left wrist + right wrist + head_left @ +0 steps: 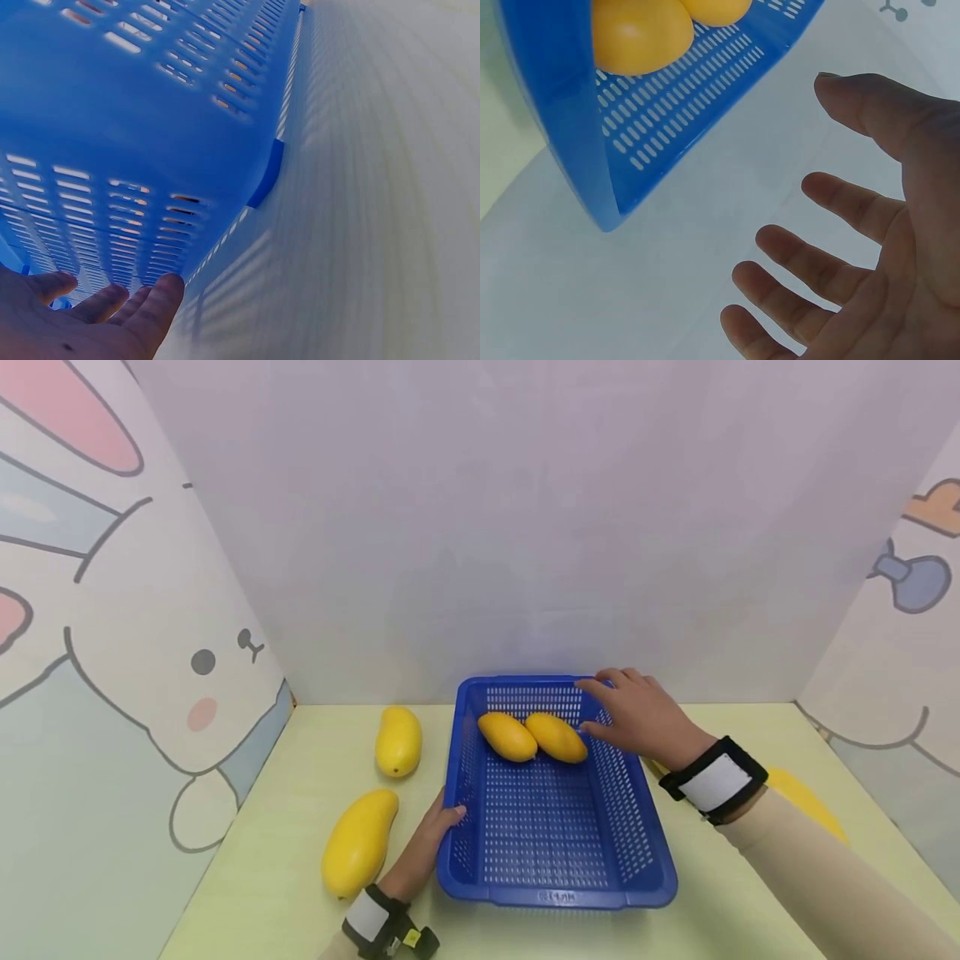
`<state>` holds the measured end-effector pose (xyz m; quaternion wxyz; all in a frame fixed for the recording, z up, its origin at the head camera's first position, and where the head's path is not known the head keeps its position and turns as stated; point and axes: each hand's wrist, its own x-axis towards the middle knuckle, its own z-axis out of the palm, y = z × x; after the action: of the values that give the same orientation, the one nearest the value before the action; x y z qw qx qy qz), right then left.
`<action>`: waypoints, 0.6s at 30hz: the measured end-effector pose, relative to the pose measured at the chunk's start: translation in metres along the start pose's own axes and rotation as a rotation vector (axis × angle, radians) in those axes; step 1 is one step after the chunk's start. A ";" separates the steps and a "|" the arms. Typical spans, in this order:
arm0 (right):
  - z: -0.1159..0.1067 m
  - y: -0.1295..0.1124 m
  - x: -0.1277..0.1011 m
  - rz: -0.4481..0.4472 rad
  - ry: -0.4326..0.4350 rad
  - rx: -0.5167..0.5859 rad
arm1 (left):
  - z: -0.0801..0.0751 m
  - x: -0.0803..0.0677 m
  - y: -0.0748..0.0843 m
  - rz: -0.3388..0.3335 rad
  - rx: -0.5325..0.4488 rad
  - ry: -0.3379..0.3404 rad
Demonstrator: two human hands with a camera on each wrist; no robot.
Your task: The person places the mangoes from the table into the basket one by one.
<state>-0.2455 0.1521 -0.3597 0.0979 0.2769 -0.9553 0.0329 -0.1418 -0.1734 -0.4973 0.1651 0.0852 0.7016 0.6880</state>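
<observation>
A blue perforated plastic basket [542, 835] stands on the table, with two yellow mangoes, one [507, 737] beside the other [557, 737], lying at its far end. My left hand [426, 842] holds the basket's left side, thumb over the rim. Its fingers [154, 311] lie along the outer wall in the left wrist view. Over the far right corner of the basket hovers my right hand [645, 718], fingers spread and nothing in them. The right wrist view shows that hand [907, 247] apart from the basket rim.
Left of the basket lie two more mangoes, one farther back [399, 742] and one nearer [360, 843]. At the right, another yellow mango [808, 803] is partly hidden behind my right forearm. A pale wall [525, 527] rises behind the table; printed panels flank both sides.
</observation>
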 end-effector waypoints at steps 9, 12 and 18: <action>0.002 0.009 -0.023 0.027 0.071 0.056 | 0.001 0.000 0.000 -0.006 0.004 -0.004; 0.002 0.012 -0.031 0.055 0.097 0.075 | 0.001 0.001 0.000 -0.001 0.003 -0.007; 0.001 0.017 -0.043 0.104 0.132 0.086 | 0.000 0.001 0.000 -0.007 -0.004 0.004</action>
<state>-0.2194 0.1892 -0.3697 0.1467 0.2283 -0.9576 0.0968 -0.1428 -0.1728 -0.4978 0.1665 0.0810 0.7010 0.6887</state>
